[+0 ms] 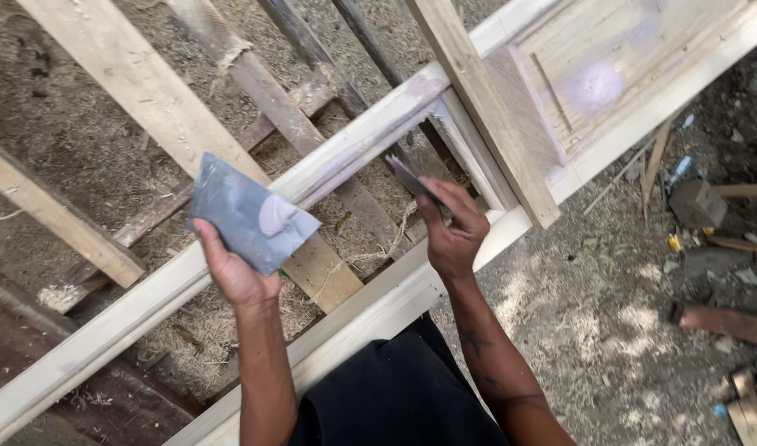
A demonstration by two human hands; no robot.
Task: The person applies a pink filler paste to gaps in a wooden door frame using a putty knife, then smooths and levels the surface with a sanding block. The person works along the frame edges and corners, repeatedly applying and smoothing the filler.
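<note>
Left hand (234, 268) grips a flat grey board (248, 212) carrying a pale blob of filler (275, 215), held up over the pale wooden frame (378, 124). Right hand (453, 231) pinches a putty knife (411, 177), blade reaching into the frame's inner corner, open gaps between the rails on either side.

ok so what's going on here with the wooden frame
A person stands over a pale wooden frame laid flat above planks and sawdust. The left hand holds a grey board carrying a dab of pale filler. The right hand holds a flat blade against the frame's inner corner. Pale patches show on the panel.
</note>
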